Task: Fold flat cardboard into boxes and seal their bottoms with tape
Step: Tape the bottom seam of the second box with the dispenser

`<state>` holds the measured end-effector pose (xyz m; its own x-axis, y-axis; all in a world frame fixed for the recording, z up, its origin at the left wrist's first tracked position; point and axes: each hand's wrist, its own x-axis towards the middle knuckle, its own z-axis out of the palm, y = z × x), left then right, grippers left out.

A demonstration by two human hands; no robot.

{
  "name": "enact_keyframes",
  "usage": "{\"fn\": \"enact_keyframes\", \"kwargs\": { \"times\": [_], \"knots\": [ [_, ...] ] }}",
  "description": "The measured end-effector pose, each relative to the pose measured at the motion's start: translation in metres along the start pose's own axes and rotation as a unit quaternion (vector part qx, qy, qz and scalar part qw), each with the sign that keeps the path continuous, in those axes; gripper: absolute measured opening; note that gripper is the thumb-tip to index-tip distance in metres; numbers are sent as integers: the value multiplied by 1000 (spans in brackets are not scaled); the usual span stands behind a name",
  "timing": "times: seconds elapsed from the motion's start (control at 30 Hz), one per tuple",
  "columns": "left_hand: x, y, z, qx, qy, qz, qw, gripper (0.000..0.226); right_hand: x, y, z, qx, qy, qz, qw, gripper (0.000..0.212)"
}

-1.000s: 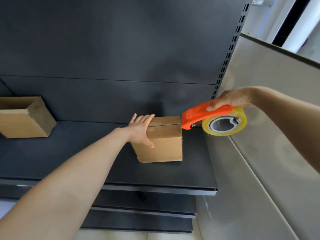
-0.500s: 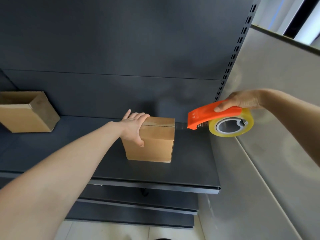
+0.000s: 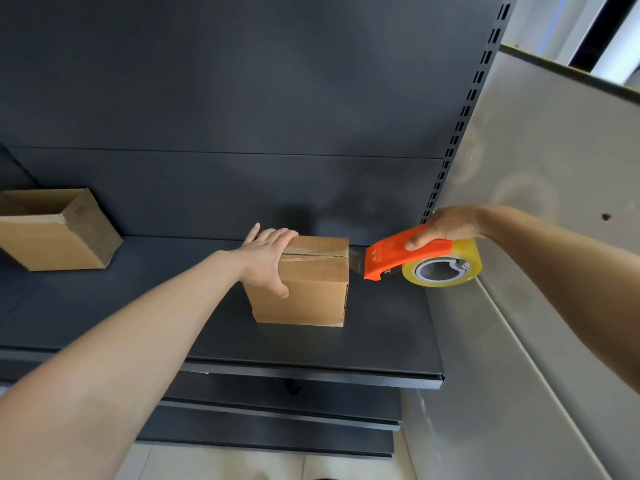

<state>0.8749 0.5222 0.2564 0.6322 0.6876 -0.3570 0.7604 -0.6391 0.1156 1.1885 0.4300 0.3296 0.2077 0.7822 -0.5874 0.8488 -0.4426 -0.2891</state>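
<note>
A small brown cardboard box (image 3: pixel 308 292) stands upright on the dark shelf (image 3: pixel 381 341), its top seam already taped. A tape strip (image 3: pixel 356 260) stretches right to an orange dispenser (image 3: pixel 394 252) carrying a yellowish roll (image 3: pixel 446 270).

The bare left arm (image 3: pixel 138 341) runs from 7 o'clock nearly straight toward 1 o'clock. Its left hand (image 3: pixel 265 263) is draped over the 9 o'clock top edge of the box (image 3: pixel 311 292), fingers (image 3: pixel 280 234) across the top and thumb down the near face. The right arm (image 3: pixel 554 268) reaches from 4 o'clock toward 10 o'clock, and the right hand (image 3: pixel 448 225) grips the tape dispenser (image 3: pixel 398 254) from above, thumb on its near side, the remaining fingers hidden but seemingly wrapped behind.
</note>
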Motion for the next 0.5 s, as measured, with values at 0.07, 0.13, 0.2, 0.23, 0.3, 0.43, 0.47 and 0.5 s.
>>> {"fn": "enact_keyframes", "kwargs": {
  "times": [0.07,0.13,0.2,0.23,0.3,0.43,0.47,0.5],
  "knots": [
    [0,0,0,3,4,0,1000,117,2,-1,4,-8,1,3,1000,55],
    [0,0,0,3,5,-1,1000,118,5,-2,7,-13,5,9,1000,57],
    [0,-1,1,-2,-6,-7,1000,120,9,-6,10,-21,5,12,1000,58],
    [0,-1,1,-10,-16,-11,1000,121,11,-8,12,-28,2,10,1000,59],
    [-1,-1,-1,-49,-41,-21,998,117,15,-14,16,-35,-3,5,999,58],
    [6,5,-2,-111,-24,-65,991,74,17,-23,18,-45,0,-3,999,59],
    [8,8,1,-94,-5,-77,993,67,17,-25,17,-48,0,-1,999,61],
    [10,11,3,-74,16,-88,993,62,17,-26,18,-51,-1,-1,999,62]
  ]
}}
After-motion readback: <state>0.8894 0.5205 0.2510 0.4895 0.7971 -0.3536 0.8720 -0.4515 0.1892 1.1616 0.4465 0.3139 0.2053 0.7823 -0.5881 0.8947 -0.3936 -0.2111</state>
